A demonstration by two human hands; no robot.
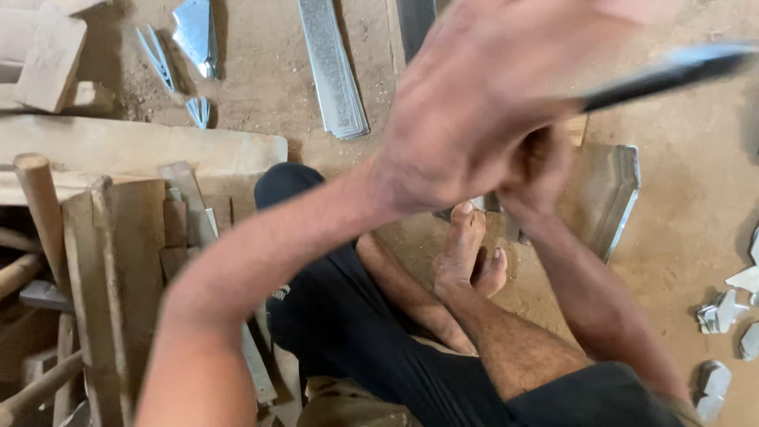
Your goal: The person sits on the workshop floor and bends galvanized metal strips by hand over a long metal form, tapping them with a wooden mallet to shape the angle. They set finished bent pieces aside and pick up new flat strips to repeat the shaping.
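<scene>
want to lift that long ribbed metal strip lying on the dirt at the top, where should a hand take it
Take the ribbed metal strip at its near end, coming from the right. It lies flat and narrow on the dirt floor, so a pinch grip across its width suits, and its right edge is free.

The left hand (pixel 474 103) fills the upper centre of the frame, in front of the right hand (pixel 538 170) just below and behind it. A rod-shaped tool (pixel 672 73) juts from them toward the upper right. A bent metal sheet (pixel 613 194) lies on the ground right of the hands, with the feet (pixel 466 253) below them. A metal strip (pixel 332 67) lies at upper centre, pointed offcuts (pixel 194 35) at upper left, wooden pieces (pixel 103 261) along the left edge, and small scraps (pixel 723 312) at lower right.
</scene>
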